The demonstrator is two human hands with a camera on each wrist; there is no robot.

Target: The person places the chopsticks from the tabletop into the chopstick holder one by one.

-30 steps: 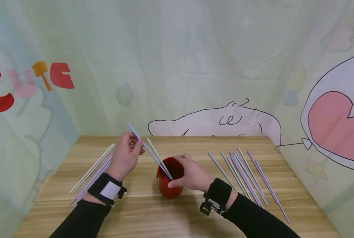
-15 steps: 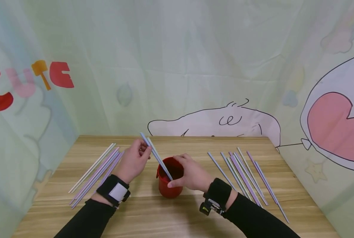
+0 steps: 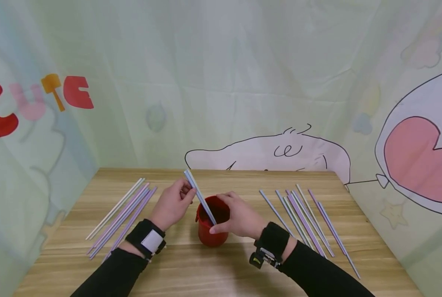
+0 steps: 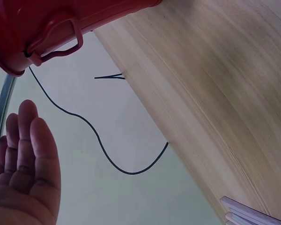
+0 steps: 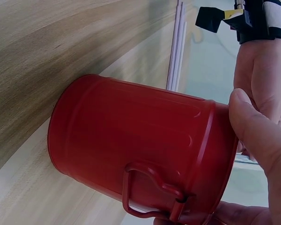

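Observation:
A red metal bucket point(image 3: 212, 238) with small side handles stands mid-table. My right hand point(image 3: 242, 217) grips its rim, the thumb point(image 5: 255, 124) lying over the near edge in the right wrist view. My left hand point(image 3: 171, 205), left of the bucket, pinches a thin blue stick point(image 3: 187, 174) between thumb and fingers. That stick leans into the bucket beside a paler stick point(image 3: 194, 181), the two nearly lined up; their lower ends are hidden inside. In the left wrist view, part of a stick point(image 4: 2, 105) shows behind the fingers, below the bucket's rim.
Several white, pink and purple sticks point(image 3: 122, 214) lie on the left of the wooden table point(image 3: 183, 268). More blue, white and purple sticks point(image 3: 305, 214) lie on the right, partly behind the right forearm. A printed curtain point(image 3: 221, 82) hangs behind the table.
My left hand has moved right and slightly down toward the bucket, bringing the blue stick alongside the paler one. The right hand and bucket have stayed in place.

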